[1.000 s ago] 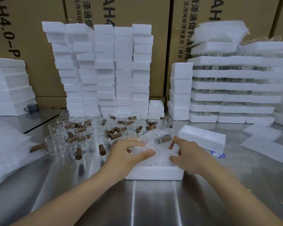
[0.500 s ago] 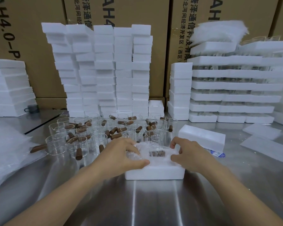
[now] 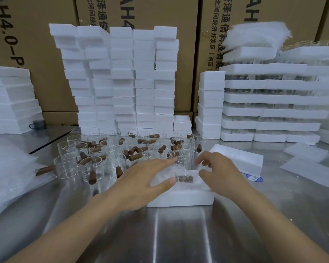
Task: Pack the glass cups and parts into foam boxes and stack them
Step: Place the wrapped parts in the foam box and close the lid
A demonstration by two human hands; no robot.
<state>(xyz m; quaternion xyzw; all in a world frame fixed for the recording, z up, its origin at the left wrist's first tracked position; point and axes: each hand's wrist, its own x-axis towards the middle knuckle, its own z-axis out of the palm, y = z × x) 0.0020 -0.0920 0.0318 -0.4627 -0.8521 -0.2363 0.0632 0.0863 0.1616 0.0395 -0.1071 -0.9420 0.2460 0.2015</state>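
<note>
Two hands: both work over one open white foam box (image 3: 179, 199) on the shiny steel counter (image 3: 179, 234); this box is the landmark for every place below.
Left hand (image 3: 141, 184): lies flat across the box's left half, fingers (image 3: 165, 182) spread apart and pressing on a clear bubble-wrapped bundle (image 3: 176, 175), not closed round it.
Right hand (image 3: 219, 174): over the box's right edge, fingers curled and slightly apart, the thumb touching the wrap; a firm grip cannot be told.
Bundle: sits inside the box, a brown wooden part (image 3: 184, 178) showing through the wrap.
Glass cups with brown wooden handles (image 3: 122, 149): crowded together just behind and left of the box, upright.
Loose white foam lid (image 3: 237, 157): near the box, behind and to its right, lying flat.
Tall stacks of white foam boxes (image 3: 122, 78): well behind the box, against brown cardboard cartons (image 3: 213, 25).
Flat foam trays layered with glassware (image 3: 273, 97): far right behind the box.
Clear bubble-wrap sheets (image 3: 10, 171): well to the box's left.
Small grey mug (image 3: 38, 123): far back left of the box.
</note>
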